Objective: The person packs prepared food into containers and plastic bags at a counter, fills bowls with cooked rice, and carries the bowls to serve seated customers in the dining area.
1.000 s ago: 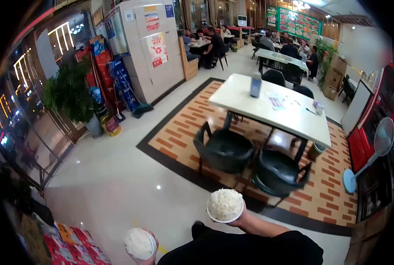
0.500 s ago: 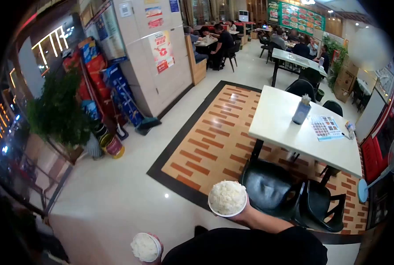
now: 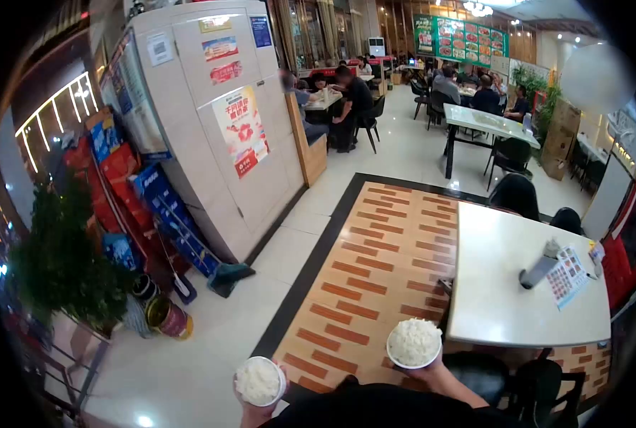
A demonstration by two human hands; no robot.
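Note:
Low in the head view, a white bowl heaped with rice [image 3: 258,381] rests in my left hand [image 3: 255,414], whose fingers curl round its sides. To the right, a second bowl of rice [image 3: 414,344] is carried in my right hand [image 3: 430,371]. Its rice rises in a mound above the rim. Both bowls are upright and held apart, in front of my dark clothing. Beyond the right bowl stands a white table [image 3: 517,314] with a grey holder [image 3: 539,272] and a printed menu sheet [image 3: 569,277].
Dark chairs [image 3: 539,389] stand by the near table. On the left are a tiled pillar [image 3: 189,128], a bucket [image 3: 171,319], a broom [image 3: 229,278] and a leafy plant [image 3: 68,250]. Patterned floor [image 3: 375,278] stretches ahead. People [image 3: 353,100] sit at tables farther back.
The view has moved forward and turned right, so the pillar and seated people look closer. Both bowls sit farther right in view, the left one higher and the right one lower.

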